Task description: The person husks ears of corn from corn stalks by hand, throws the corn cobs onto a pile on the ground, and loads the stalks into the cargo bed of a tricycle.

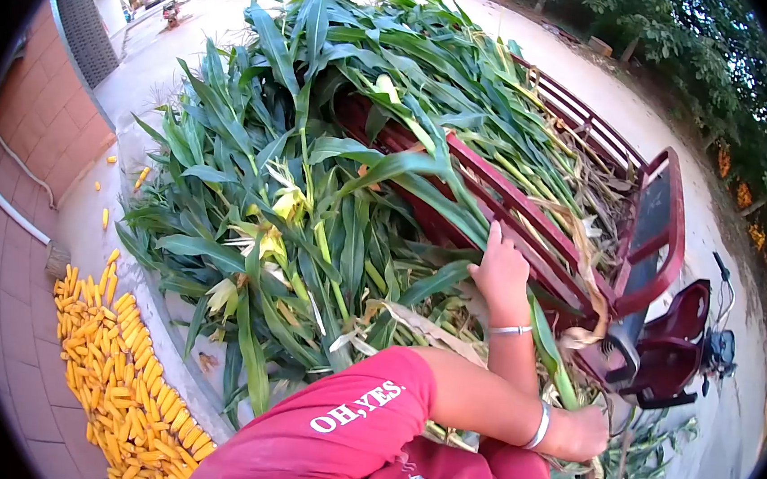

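My left hand [580, 432] reaches across to the lower right, its fist wrapped around a green corn stalk [563, 384]. The dry lower end of that stalk shows below the fist. My right hand [500, 268] is beyond, over the leaves beside the red cart rail [530, 210]. Its index finger points forward and its thumb sticks out to the left; the other fingers are partly hidden. Long corn leaves [454, 204] run up to the right fingertips, and I cannot tell if they touch. Pale opened husks [289, 205] show among the stalks heaped to the left.
A red cargo tricycle [663, 234] loaded with corn stalks [486, 85] stands ahead, its seat [677, 344] to the right. Husked yellow corn cobs [125, 372] lie in a pile at lower left beside a brick wall [46, 114]. Trees [687, 47] line the far right.
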### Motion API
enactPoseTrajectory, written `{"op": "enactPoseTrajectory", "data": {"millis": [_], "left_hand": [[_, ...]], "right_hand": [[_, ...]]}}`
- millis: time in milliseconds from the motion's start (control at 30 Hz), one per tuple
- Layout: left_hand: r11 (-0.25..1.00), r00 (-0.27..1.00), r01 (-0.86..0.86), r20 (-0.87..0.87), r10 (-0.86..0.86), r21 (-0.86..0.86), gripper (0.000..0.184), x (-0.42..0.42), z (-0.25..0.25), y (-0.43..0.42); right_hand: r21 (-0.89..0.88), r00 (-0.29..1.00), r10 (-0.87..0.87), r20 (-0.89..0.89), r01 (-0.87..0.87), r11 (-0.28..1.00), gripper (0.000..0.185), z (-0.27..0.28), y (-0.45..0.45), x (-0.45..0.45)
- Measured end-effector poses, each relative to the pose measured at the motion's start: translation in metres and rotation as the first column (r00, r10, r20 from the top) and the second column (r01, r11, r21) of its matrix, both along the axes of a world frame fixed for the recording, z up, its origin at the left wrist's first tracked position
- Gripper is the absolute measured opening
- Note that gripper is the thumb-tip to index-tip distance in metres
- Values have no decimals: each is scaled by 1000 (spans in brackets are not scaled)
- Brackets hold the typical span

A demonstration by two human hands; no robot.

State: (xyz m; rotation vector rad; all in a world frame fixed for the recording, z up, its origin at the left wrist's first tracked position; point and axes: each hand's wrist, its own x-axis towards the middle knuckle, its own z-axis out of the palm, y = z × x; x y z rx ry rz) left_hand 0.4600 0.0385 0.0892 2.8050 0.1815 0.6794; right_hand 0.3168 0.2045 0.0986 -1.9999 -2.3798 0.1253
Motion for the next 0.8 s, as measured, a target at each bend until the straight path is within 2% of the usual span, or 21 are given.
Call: {"op": "enactPoseTrajectory", "data": {"millis": [67,133,167,200,267,300,333,367,400,433,467,500,533,567,600,667,733,800], "left_hand": [[997,996,78,-33,-78,20,24,6,-13,-25],[974,945,175,-253,-207,-144,28,-5,-14,-37],[984,979,175,-103,-178,-36,35,-3,-26,-42],[987,988,153,-23,-154,-45,34,-14,-14,-39],[977,998,65,33,-60,-201,30,-47,1,-19],[966,991,-18,127,52,-259,28,-84,23,-2],[949,923,-67,343,177,-308,30,-106,11,21],[866,906,-233,224,359,-442,33,-140,17,43],[794,882,-378,74,465,-476,36,-168,1,81],[741,736,-493,235,634,-456,36,-206,-7,98],[616,601,-573,234,764,-540,42,-239,-44,131],[346,502,-467,78,861,-813,51,-273,-31,136],[210,362,-686,-78,929,-696,56,-314,-65,172],[135,275,-630,-57,960,-765,59,-349,-108,203],[32,235,-607,-142,962,-794,60,-362,-74,187],[-78,25,-799,-163,986,-596,65,-412,-135,231],[-219,-164,-891,-167,972,-397,74,-434,-143,235],[-300,-164,-850,-325,931,-432,83,-446,-142,235]], "right_hand": [[-85,996,-54,-66,48,995,49,-34,-7,21],[-18,971,49,-234,-55,998,38,-90,-26,47],[-4,963,29,-269,-32,999,30,-98,-45,47],[28,963,47,-264,-41,999,25,-117,-64,53],[-5,922,42,-384,-48,999,23,-136,-119,71],[-187,949,-78,-307,20,982,26,-153,-141,88],[-147,939,-61,-339,11,989,27,-145,-175,99],[-111,929,-45,-368,4,994,27,-138,-213,111],[-159,927,-177,-331,130,979,27,-167,-249,129],[103,935,2,-354,37,994,27,-172,-284,144],[-75,942,-106,-318,87,993,29,-169,-317,157],[-245,948,-201,-247,140,959,31,-165,-350,170],[-267,931,-230,-282,154,951,32,-150,-377,175],[-286,911,-263,-319,172,943,33,-131,-401,176],[-299,910,-273,-312,178,937,33,-130,-424,182],[-221,854,-249,-457,162,962,35,-130,-460,196],[-218,847,-263,-462,179,959,36,-112,-476,201],[-213,840,-272,-470,191,958,37,-99,-489,205]]}}
